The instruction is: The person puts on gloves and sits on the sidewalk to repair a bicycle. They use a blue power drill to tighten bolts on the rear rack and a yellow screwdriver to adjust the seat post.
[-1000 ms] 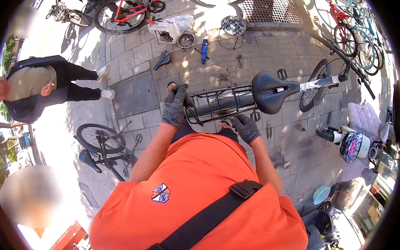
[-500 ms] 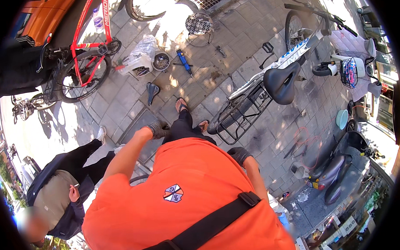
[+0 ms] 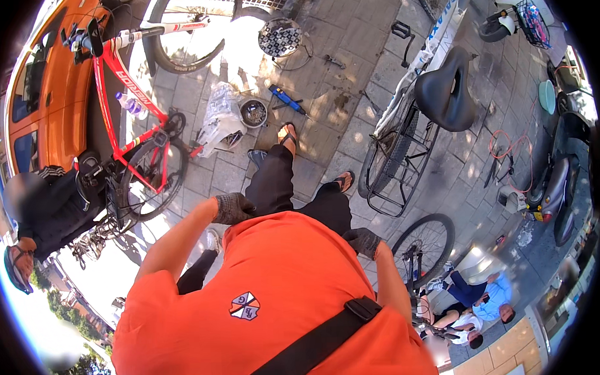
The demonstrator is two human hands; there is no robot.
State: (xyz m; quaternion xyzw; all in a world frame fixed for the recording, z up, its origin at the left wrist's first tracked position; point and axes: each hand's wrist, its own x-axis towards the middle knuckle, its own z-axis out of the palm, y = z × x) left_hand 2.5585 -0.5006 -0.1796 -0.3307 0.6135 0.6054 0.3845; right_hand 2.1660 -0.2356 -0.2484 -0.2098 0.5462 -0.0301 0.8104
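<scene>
Both hands wear dark grey gloves and rest at my hips, below the hem of my orange shirt (image 3: 250,275). My left hand (image 3: 233,208) is closed, its fingers gathered at the side of my black trousers (image 3: 270,182). At the other hip, my right hand (image 3: 363,242) is also closed against the trousers (image 3: 327,210). Ahead on the paving lie a blue power tool (image 3: 287,100) and a metal bowl of small parts (image 3: 253,114). A loose black saddle (image 3: 257,158) is partly hidden behind my left leg. The white bicycle's black saddle (image 3: 444,90) stands to my right.
A red bicycle (image 3: 131,91) stands at the left beside a person in black (image 3: 63,209). A plastic bag (image 3: 221,114) sits by the bowl, with a round stool (image 3: 280,37) beyond. Another bicycle wheel (image 3: 424,246) and seated people (image 3: 482,303) are at the lower right.
The view has turned, so the red bicycle shows more fully and the wheel and seated people appear at right. My hands have drawn in to the trousers. My feet stand wider apart.
</scene>
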